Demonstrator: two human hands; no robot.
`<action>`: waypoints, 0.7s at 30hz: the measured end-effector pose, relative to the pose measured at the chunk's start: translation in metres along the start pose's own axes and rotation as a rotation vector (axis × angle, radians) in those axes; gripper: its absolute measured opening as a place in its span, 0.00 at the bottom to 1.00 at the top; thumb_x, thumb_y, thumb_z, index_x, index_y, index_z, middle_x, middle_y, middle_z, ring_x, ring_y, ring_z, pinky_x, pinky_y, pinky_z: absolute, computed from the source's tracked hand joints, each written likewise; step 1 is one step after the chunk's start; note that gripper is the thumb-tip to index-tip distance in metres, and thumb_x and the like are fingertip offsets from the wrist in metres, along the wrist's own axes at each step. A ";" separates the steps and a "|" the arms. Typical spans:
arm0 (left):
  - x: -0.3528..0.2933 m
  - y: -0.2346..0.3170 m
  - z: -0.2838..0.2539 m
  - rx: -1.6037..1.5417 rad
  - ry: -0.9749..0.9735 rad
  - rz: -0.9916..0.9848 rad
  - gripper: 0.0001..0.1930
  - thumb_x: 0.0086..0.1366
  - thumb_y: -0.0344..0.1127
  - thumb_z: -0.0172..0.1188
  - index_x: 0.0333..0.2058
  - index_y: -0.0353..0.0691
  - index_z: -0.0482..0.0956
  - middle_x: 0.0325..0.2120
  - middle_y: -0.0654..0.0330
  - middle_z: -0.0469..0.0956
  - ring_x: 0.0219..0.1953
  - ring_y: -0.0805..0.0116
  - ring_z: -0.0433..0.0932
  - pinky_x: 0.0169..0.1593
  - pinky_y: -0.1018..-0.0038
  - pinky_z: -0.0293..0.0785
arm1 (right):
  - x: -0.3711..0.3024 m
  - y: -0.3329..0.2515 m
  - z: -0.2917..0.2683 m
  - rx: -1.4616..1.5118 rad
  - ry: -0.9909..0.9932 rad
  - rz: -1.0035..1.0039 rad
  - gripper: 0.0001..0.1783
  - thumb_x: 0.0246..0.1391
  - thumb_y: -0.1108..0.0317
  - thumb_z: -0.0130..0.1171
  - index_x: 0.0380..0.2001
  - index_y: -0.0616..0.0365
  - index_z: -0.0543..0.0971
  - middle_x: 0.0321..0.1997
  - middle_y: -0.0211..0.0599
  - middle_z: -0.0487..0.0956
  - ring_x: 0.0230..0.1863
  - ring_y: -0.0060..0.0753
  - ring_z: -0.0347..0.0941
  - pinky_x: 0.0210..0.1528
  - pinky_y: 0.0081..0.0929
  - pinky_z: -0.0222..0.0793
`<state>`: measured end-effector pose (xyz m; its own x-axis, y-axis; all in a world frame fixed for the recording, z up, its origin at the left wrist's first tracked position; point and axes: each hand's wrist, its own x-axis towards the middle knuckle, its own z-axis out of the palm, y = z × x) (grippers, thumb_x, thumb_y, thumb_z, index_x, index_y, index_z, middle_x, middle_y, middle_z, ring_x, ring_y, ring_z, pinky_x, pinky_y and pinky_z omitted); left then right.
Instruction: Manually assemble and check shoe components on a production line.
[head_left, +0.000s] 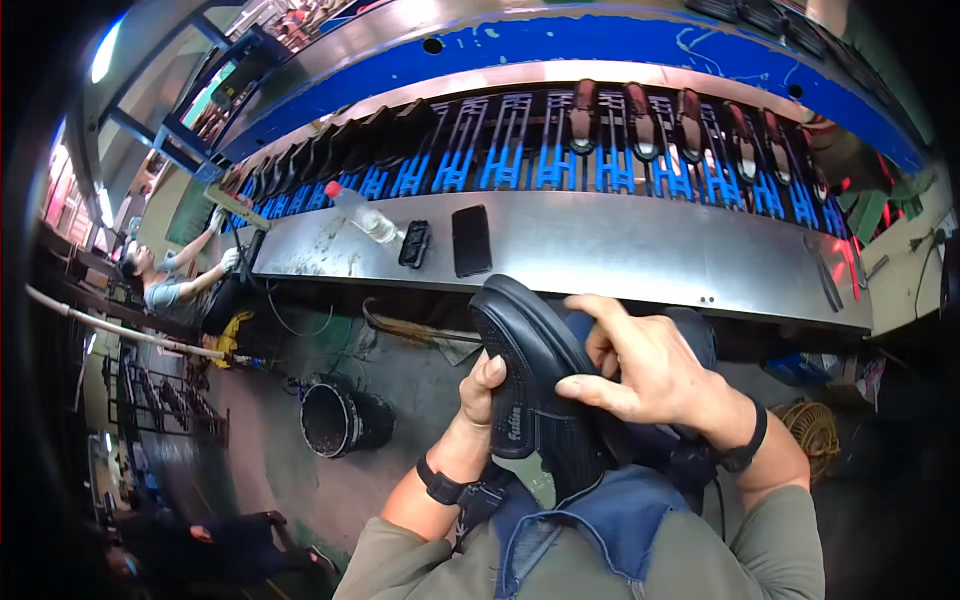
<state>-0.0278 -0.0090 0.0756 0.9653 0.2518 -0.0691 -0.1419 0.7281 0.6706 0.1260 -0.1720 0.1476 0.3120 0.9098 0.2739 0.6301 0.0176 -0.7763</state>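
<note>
A black shoe (540, 375) with a perforated panel and a thick sole edge stands toe-up in front of my body. Its opening faces me and shows a pale green inside. My left hand (482, 392) grips it from the left, thumb lying over the panel. On the other side, my right hand (655, 370) has its thumb touching the shoe's side. Its index finger is bent and apart from the thumb, and its other fingers curl beside the shoe, partly hidden. I see nothing held in that hand. Dark straps circle both my wrists.
A metal ledge (600, 245) ahead bears a phone (471, 240), a black case (414, 243) and a clear bottle (365, 215). Behind it runs a row of blue racks (505, 165) with several shoes (640, 120). A black bucket (340, 418) stands left; another person (180, 280) works farther left.
</note>
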 end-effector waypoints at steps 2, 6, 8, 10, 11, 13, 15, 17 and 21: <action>0.004 -0.013 -0.007 0.010 -0.090 -0.058 0.49 0.54 0.57 0.68 0.67 0.35 0.57 0.55 0.47 0.73 0.56 0.53 0.78 0.61 0.59 0.75 | 0.002 0.003 0.001 0.014 -0.040 -0.133 0.45 0.50 0.52 0.74 0.61 0.64 0.63 0.17 0.35 0.72 0.17 0.35 0.73 0.21 0.29 0.67; 0.008 -0.006 0.015 0.339 -0.024 0.030 0.56 0.52 0.55 0.71 0.71 0.39 0.48 0.59 0.50 0.66 0.61 0.57 0.72 0.65 0.61 0.69 | -0.011 0.011 -0.003 0.057 -0.013 -0.082 0.43 0.51 0.54 0.74 0.60 0.65 0.64 0.17 0.38 0.70 0.16 0.36 0.71 0.21 0.31 0.64; 0.015 -0.004 0.025 0.499 -0.008 0.260 0.56 0.57 0.51 0.74 0.72 0.38 0.44 0.59 0.50 0.64 0.60 0.59 0.70 0.64 0.61 0.67 | -0.009 0.002 -0.018 0.044 -0.204 0.126 0.36 0.57 0.51 0.66 0.58 0.63 0.64 0.31 0.50 0.83 0.32 0.55 0.82 0.34 0.42 0.78; 0.019 -0.001 0.021 0.622 -0.029 0.202 0.56 0.57 0.51 0.74 0.72 0.37 0.44 0.59 0.49 0.65 0.60 0.59 0.70 0.64 0.61 0.66 | -0.010 -0.003 -0.018 -0.016 -0.114 0.034 0.36 0.57 0.53 0.66 0.59 0.62 0.63 0.27 0.51 0.81 0.29 0.58 0.81 0.32 0.47 0.77; 0.018 0.000 0.021 0.624 -0.032 0.202 0.56 0.57 0.51 0.74 0.72 0.37 0.44 0.59 0.49 0.65 0.60 0.59 0.70 0.64 0.61 0.66 | -0.010 -0.005 -0.019 -0.016 -0.111 0.033 0.36 0.57 0.53 0.66 0.59 0.62 0.63 0.27 0.51 0.81 0.29 0.58 0.81 0.32 0.47 0.77; 0.013 0.007 0.036 0.736 0.008 0.179 0.55 0.58 0.53 0.73 0.71 0.37 0.45 0.58 0.49 0.67 0.59 0.59 0.71 0.65 0.61 0.65 | -0.014 -0.007 -0.019 -0.034 -0.127 0.029 0.35 0.57 0.55 0.66 0.59 0.64 0.62 0.25 0.53 0.80 0.26 0.60 0.79 0.30 0.49 0.76; 0.013 0.009 0.037 0.764 -0.001 0.183 0.53 0.59 0.52 0.72 0.71 0.37 0.46 0.57 0.49 0.69 0.59 0.59 0.71 0.65 0.61 0.65 | -0.016 -0.004 -0.021 -0.039 -0.157 -0.014 0.35 0.58 0.56 0.65 0.58 0.66 0.62 0.25 0.54 0.79 0.26 0.60 0.79 0.29 0.49 0.75; 0.012 0.009 0.042 0.815 0.008 0.189 0.48 0.60 0.50 0.68 0.69 0.37 0.50 0.55 0.49 0.71 0.58 0.60 0.71 0.64 0.62 0.66 | -0.015 -0.005 -0.026 -0.049 -0.224 -0.090 0.30 0.58 0.64 0.61 0.57 0.70 0.62 0.23 0.56 0.78 0.25 0.60 0.79 0.26 0.50 0.74; 0.010 0.007 0.041 0.801 0.062 0.153 0.47 0.57 0.48 0.67 0.68 0.37 0.52 0.54 0.50 0.71 0.57 0.61 0.71 0.64 0.63 0.65 | -0.015 -0.007 -0.021 -0.119 -0.290 -0.008 0.26 0.54 0.74 0.53 0.56 0.69 0.62 0.20 0.56 0.77 0.21 0.61 0.77 0.22 0.50 0.72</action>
<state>-0.0102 -0.0280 0.1101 0.9309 0.3630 0.0414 -0.0490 0.0118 0.9987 0.1316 -0.1948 0.1603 0.1015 0.9905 0.0925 0.7159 -0.0082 -0.6981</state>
